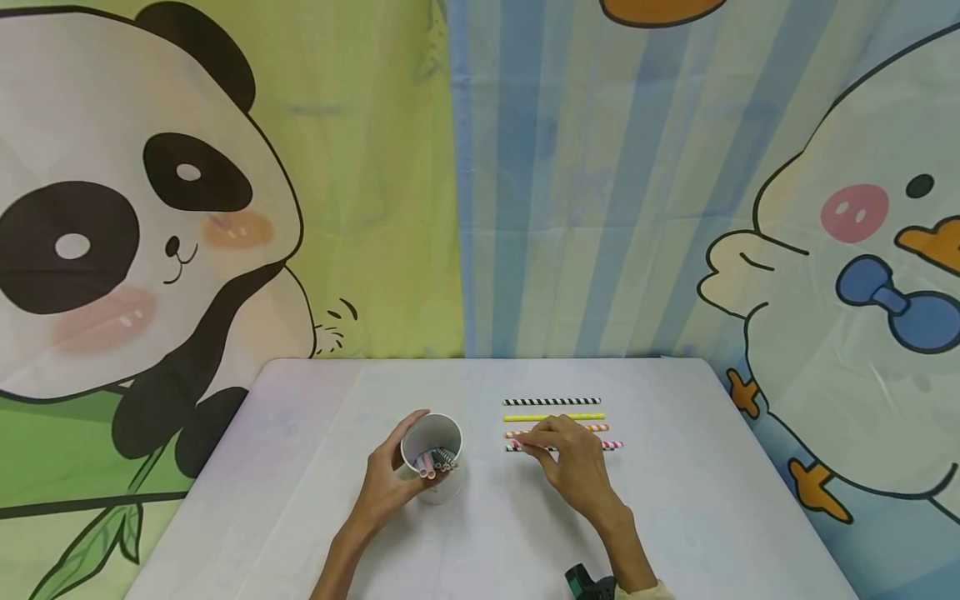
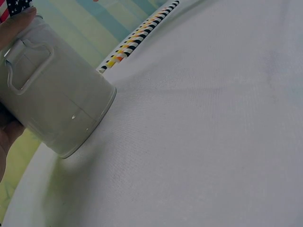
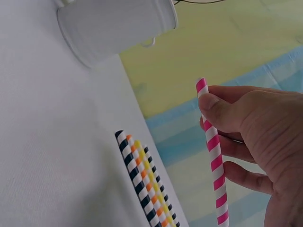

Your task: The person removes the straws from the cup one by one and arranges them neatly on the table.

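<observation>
My left hand [image 1: 384,490] grips a white cup [image 2: 61,94] with a small handle, its fingers and thumb round the sides. Several patterned paper straws [image 1: 437,461] stand inside the cup, leaning to its near side. Whether the cup's base touches the table cannot be told. My right hand [image 1: 581,467] pinches a pink-and-white striped straw [image 3: 215,161] near one end, between thumb and fingers. Below it on the table lie a black-and-white straw [image 3: 135,175], an orange-striped straw [image 3: 147,179], a yellow-striped straw [image 3: 154,177] and a thinner-patterned black-and-white straw [image 1: 552,402], side by side.
The white table [image 1: 300,500] reaches back to printed curtains, with a panda [image 1: 187,242] on the left and a white bird [image 1: 847,375] on the right. A dark strap device [image 1: 588,583] sits at my right wrist.
</observation>
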### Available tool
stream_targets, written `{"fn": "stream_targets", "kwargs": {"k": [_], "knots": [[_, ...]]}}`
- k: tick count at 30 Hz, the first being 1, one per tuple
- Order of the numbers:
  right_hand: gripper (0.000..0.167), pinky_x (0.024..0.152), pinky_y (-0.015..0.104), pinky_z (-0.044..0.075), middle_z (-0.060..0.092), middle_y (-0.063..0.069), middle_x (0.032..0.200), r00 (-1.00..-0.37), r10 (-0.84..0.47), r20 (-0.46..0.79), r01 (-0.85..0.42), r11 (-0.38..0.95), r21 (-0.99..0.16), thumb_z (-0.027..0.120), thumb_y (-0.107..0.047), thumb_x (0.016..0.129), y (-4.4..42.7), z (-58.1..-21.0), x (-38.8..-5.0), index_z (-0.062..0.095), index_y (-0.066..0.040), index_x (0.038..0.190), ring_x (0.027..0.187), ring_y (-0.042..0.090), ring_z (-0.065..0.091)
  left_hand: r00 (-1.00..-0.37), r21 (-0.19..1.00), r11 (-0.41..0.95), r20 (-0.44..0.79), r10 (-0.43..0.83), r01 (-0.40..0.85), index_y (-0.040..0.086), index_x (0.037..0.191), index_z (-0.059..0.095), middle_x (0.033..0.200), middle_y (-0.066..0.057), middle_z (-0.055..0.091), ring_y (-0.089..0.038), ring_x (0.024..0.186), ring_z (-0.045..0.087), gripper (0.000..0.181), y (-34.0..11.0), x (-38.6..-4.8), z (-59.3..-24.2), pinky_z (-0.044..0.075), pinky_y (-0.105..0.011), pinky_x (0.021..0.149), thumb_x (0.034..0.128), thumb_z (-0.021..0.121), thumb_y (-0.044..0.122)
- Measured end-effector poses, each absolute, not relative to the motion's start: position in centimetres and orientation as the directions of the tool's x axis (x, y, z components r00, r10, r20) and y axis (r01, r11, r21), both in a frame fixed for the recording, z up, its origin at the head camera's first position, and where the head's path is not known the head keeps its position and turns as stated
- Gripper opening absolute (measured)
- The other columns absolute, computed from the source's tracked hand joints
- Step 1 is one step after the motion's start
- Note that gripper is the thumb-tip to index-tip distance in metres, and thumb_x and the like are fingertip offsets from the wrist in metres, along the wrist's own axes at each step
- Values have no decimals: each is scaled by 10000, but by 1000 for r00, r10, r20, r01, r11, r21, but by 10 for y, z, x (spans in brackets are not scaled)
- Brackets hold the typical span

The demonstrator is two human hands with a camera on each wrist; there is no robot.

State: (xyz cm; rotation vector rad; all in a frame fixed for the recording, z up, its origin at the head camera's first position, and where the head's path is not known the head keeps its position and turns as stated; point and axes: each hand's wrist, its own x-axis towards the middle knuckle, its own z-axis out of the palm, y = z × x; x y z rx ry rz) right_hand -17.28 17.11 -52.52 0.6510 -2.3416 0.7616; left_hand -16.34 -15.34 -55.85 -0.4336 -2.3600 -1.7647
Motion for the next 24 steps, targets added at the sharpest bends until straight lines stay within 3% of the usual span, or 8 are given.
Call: {"fn": "stream_targets", "kwargs": {"k": [15, 24], "knots": [[266, 631, 181, 444, 737, -185, 885, -741, -266, 617, -577, 722, -382, 995, -126, 764, 174, -546, -178, 892, -303, 934, 787, 78, 651, -946, 916, 241, 295, 136, 320, 213, 1637, 497, 1509, -131, 666, -451, 1334, 663, 960, -155, -162, -559, 560, -533, 1131, 814, 992, 197], [269, 634, 197, 477, 746, -187, 857, -753, -270, 600, -562, 738, -374, 1006, -110, 744, 173, -551, -179, 889, -301, 893, 794, 49, 661, -942, 903, 270, 308, 135, 334, 234, 1626, 510, 1501, -136, 673, -446, 1310, 674, 948, -154, -163, -558, 585, -462, 1102, 812, 995, 216]]}}
